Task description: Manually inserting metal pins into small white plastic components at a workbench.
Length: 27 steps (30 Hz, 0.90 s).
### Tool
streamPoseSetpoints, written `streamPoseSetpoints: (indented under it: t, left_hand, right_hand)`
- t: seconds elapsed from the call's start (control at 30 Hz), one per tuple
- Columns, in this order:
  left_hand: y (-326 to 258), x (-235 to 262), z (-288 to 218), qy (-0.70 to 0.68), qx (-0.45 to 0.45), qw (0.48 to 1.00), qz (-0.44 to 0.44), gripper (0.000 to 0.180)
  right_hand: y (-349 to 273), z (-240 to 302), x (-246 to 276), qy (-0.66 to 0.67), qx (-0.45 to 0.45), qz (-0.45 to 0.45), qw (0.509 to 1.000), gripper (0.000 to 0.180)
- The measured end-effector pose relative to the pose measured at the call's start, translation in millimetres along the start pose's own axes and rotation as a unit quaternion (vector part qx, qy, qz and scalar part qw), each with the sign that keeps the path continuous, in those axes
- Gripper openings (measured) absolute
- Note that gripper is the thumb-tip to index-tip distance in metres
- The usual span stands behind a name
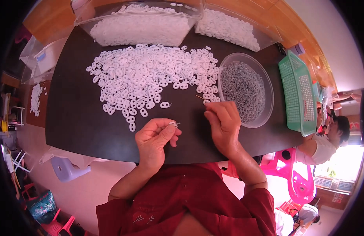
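Note:
My left hand (155,138) pinches a small white oval plastic piece (173,124) between thumb and fingertips, just above the black table (75,118). My right hand (223,120) is closed on a thin stick-like tool (199,96) whose tip points toward the spread of white oval pieces (150,74). Right of that hand stands a clear round bowl (264,84) holding several small grey metal parts (243,90). One loose white piece (165,104) lies apart from the pile, near both hands.
Two clear bins of white pieces (140,27) (229,27) stand at the table's far edge. A green plastic basket (298,92) sits at the right. Another person (327,141) sits at far right beside pink chairs (296,177). A white stool (67,169) stands at lower left.

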<state>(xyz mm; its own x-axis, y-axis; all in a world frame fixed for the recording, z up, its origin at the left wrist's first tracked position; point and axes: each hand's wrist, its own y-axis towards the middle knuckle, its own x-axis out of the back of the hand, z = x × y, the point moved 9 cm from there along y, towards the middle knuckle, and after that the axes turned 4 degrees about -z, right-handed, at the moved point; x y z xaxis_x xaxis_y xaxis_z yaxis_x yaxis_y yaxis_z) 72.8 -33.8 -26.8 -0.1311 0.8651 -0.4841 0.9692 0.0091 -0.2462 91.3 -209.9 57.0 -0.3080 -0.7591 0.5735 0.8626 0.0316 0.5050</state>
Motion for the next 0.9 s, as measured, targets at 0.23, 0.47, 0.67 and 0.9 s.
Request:
streamPoseSetpoints:
  t: [0.23,0.47,0.67,0.9]
  left_hand:
    - [1,-5,0,0.000,-0.015,1.000,0.017,0.013]
    - [2,-2,-1,0.005,-0.010,1.000,0.005,0.012]
    - [3,-4,-4,0.005,-0.020,1.000,0.010,0.013]
    - [2,-6,-1,0.004,-0.010,1.000,0.013,0.013]
  right_hand:
    - [-8,-6,-25,-0.336,0.131,0.074,0.930,0.024]
    - [-15,3,-12,-0.224,0.110,0.062,0.966,0.025]
    - [-12,2,-18,-0.184,0.089,0.081,0.975,0.026]
    - [-18,-5,-25,-0.148,0.081,0.088,0.982,0.019]
